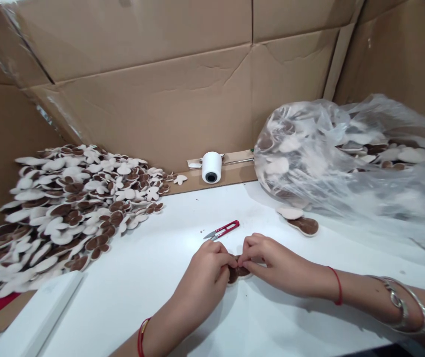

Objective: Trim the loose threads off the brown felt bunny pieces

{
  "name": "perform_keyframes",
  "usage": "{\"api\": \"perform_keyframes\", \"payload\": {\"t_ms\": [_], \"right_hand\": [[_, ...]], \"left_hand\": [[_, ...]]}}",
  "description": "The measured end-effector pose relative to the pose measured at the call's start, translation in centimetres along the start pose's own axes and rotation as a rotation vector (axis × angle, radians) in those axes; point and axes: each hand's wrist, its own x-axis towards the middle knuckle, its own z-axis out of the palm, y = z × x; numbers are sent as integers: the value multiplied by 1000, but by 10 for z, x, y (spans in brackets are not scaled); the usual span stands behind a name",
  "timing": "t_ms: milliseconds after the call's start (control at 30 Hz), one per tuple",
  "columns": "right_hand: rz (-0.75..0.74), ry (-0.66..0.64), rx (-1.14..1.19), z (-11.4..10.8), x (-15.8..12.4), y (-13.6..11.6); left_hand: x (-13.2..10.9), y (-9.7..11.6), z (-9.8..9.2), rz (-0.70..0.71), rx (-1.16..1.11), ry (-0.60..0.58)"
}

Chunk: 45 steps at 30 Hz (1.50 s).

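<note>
The left hand [203, 280] and right hand [275, 263] pinch a brown-and-cream felt cutout [239, 273] closely between them, its long axis running nine to three o'clock on the white table [141, 292], with red-handled snips [222, 230] at eleven o'clock, nearer the left hand.

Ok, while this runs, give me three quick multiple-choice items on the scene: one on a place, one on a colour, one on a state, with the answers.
1. Where do the red-handled thread snips lie?
A on the white table, beyond the hands
B in the plastic bag
C in the left hand

2. What colour is the cord on the right wrist?
A blue
B red
C green

3. What do the left hand and right hand hold?
A nothing
B the snips
C one brown-and-cream piece, pinched between them

Answers:
1 A, the snips lie apart from the hands.
2 B, the cord shows red.
3 C, the fingers of both hands meet on the piece.
</note>
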Motion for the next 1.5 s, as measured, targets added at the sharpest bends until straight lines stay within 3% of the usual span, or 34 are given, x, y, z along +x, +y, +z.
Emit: {"api": "perform_keyframes", "payload": {"t_ms": [433,1100,1500], "right_hand": [[-140,6,-425,11,-2,1],[-120,27,-398,12,-4,1],[-114,24,-382,12,-5,0]], "left_hand": [[-2,6,-10,0,135,-28],[-7,11,-10,-58,281,22],[-7,7,-4,-22,302,80]]}}
